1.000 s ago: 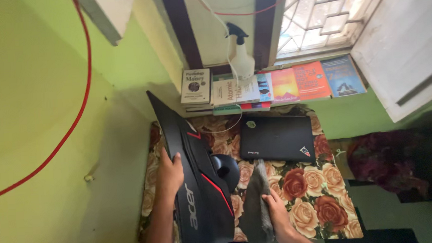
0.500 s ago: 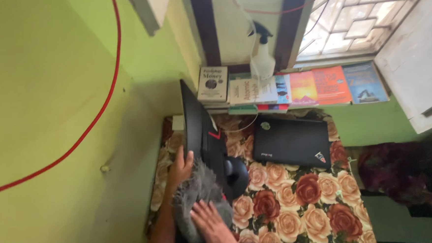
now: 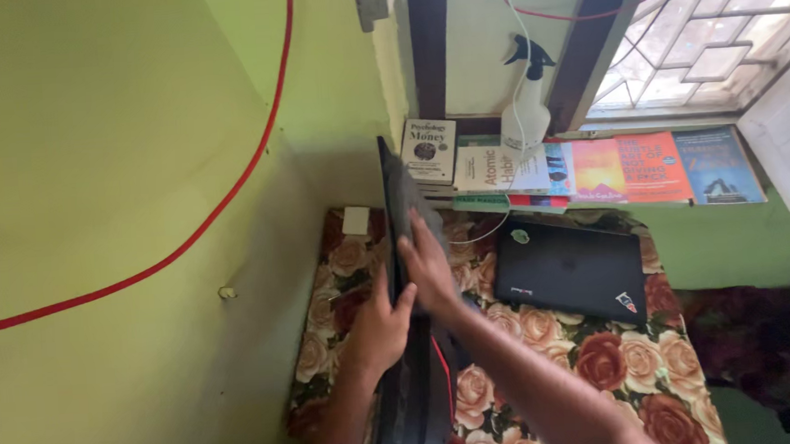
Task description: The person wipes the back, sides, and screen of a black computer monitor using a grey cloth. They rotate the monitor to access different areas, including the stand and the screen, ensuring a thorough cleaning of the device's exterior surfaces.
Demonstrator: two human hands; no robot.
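A black monitor (image 3: pixel 410 374) with red trim stands edge-on on the flowered table, close to the green wall. My left hand (image 3: pixel 378 326) grips its left edge near the middle. My right hand (image 3: pixel 426 267) presses a grey cloth (image 3: pixel 409 199) flat against the monitor's back, up near the top end. Most of the cloth is hidden under the hand and against the dark panel.
A shut black laptop (image 3: pixel 570 269) lies on the rose-patterned tablecloth (image 3: pixel 601 364). Behind it, a row of books (image 3: pixel 609 170) and a white spray bottle (image 3: pixel 527 120) sit on the sill under a barred window. A red cable (image 3: pixel 189 242) runs across the green wall.
My right hand slid the grey cloth from the monitor's near end up along its back toward the far top. The view shifted left, and the monitor now appears edge-on.
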